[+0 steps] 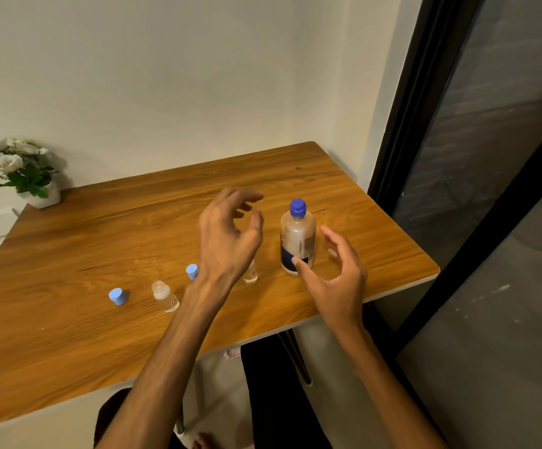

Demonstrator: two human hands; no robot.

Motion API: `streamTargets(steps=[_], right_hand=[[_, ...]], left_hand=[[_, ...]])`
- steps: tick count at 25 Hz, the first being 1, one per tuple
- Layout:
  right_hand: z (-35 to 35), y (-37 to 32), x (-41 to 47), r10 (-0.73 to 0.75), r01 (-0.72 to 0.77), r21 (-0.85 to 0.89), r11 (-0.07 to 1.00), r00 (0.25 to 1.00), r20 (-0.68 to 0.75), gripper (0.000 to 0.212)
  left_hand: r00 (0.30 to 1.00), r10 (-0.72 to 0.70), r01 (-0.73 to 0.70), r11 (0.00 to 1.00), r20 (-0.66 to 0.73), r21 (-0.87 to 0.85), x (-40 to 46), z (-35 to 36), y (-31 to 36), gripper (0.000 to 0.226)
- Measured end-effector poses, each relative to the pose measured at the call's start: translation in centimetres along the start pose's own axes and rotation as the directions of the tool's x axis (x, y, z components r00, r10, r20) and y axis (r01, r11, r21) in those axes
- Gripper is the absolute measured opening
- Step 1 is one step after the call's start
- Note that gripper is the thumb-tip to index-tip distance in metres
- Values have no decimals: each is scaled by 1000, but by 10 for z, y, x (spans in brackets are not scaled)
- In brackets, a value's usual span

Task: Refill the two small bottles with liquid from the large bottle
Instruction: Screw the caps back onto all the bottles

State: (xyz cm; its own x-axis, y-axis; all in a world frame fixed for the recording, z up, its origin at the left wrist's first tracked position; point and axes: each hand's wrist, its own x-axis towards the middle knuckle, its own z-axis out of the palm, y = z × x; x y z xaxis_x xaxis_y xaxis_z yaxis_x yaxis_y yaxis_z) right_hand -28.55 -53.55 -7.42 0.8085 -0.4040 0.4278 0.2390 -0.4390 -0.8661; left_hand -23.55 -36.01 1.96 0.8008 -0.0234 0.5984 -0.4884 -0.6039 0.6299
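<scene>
The large bottle (297,236) stands upright on the wooden table (68,247), clear with a dark label and a blue cap screwed on. My right hand (334,270) is open just right of it, fingers curled toward its base, not gripping. My left hand (227,234) hovers open to the bottle's left, above the table. One small clear bottle (165,295) stands uncapped at front left. The second small bottle (251,274) is mostly hidden behind my left wrist. Two light blue caps lie loose: one (118,296) at the left, another (192,271) beside my left wrist.
A white pot of white flowers (23,171) sits at the table's back left corner against the wall. A dark-framed glass door (457,157) runs along the right. The table's near edge (263,333) lies just below my forearms, with a table leg (299,358) beneath.
</scene>
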Motion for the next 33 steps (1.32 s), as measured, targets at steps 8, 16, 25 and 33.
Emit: streamTargets(steps=[8, 16, 25, 33], right_hand=[[55, -34, -42, 92, -91, -12, 996, 979, 185, 54], [84, -27, -30, 141, -101, -146, 984, 944, 298, 45], [81, -23, -28, 152, -106, -152, 983, 929, 337, 45], [76, -21, -24, 139, -98, -133, 986, 928, 345, 40]], left_hand=[[858, -431, 188, 769, 278, 610, -30, -28, -59, 48], [836, -464, 105, 660, 294, 744, -27, -19, -83, 32], [858, -418, 91, 694, 297, 714, -19, -21, -93, 31], [909, -311, 173, 887, 278, 427, -18, -20, -72, 19]])
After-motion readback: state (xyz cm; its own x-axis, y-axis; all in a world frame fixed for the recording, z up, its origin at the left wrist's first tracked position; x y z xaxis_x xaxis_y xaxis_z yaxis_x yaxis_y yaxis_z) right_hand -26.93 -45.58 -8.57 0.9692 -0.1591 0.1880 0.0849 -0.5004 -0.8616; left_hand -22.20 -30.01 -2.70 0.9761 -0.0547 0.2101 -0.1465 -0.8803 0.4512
